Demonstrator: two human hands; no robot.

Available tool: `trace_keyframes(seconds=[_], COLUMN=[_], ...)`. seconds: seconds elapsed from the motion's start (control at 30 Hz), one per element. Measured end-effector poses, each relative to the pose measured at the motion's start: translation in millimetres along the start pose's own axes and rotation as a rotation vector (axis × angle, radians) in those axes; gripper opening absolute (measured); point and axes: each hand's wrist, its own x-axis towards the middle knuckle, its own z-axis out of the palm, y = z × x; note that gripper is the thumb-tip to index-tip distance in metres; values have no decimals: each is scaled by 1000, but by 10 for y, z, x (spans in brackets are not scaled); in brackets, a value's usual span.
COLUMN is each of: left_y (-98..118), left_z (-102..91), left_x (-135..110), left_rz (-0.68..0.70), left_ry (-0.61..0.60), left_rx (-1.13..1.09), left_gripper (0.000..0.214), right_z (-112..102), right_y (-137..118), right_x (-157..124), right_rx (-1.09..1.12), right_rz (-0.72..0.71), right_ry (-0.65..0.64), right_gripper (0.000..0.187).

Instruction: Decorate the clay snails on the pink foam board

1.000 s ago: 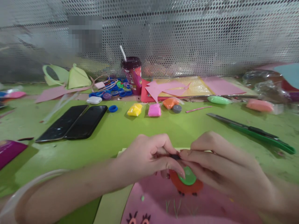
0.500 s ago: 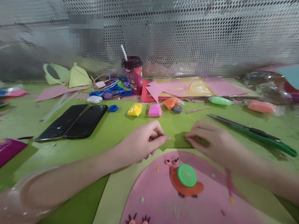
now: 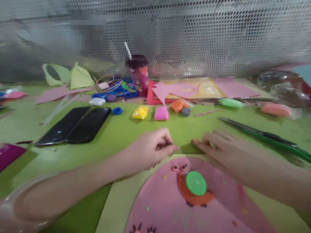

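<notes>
My left hand (image 3: 156, 147) hovers at the top edge of the artwork, its thumb and forefinger pinched together; whatever lies between them is hidden. To the right, my right hand (image 3: 221, 150) has its fingers stretched out over the green table, slightly blurred, with nothing visible in them. Below both hands lies a pink paper shape (image 3: 155, 194) on a pale sheet (image 3: 114, 200). On it an orange clay snail (image 3: 206, 197) bears a bright green round lid (image 3: 195, 183) as its shell, with small dark-pupilled eyes above. Small clay dots and faint green strokes surround it.
Beyond my hands are yellow clay (image 3: 140, 112), pink clay (image 3: 161, 113), orange clay (image 3: 179, 105) and a thin pink stick (image 3: 209, 113). A green box cutter (image 3: 267, 136) lies right, blade bared. Two black phones (image 3: 89, 124) lie left; a lidded cup (image 3: 138, 76) stands behind.
My right hand has unbent from a pinch to stretched fingers and shifted slightly right. My left hand stays pinched in nearly the same place. The view has shifted slightly.
</notes>
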Motion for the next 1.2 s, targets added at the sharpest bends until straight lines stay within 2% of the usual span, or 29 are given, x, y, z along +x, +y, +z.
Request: trace_keyframes(seconds=[0.13,0.37,0.47,0.57,0.67,0.8,0.97,1.03,1.2], left_y=[-7,-25,-30,-32,-33,-29,-19,-19,-30], left_z=[10,6,6,8,10,11,8,8,6], left_x=[-9,0,2,4,7,10,6,0,-3], left_rz=[38,-4,-8,11,18,-4,0,4,19], left_ry=[20,1,4,5,10,4,3,8,7], left_rx=[46,0,4,14,32,15,32,48,67], left_gripper=[24,23,24,24,24,24,25,25,25], right_z=[45,-109,-30,58,44,-84,-152,-125,-30], right_y=[-37,-14,-24,-14,16,49,86,104,161], right_x=[-16,-55,-75,-87,-108,-121,-25,8,7], right_rx=[-78,-22,-44,-59,-12,244,329,337,185], right_rz=[21,-2,32,-18,-52,57,200,187,14], right_ry=[-6,-195,-149,-116,-132,-95,108,167,40], right_gripper=[42,36,50,61,51,24,29,25,25])
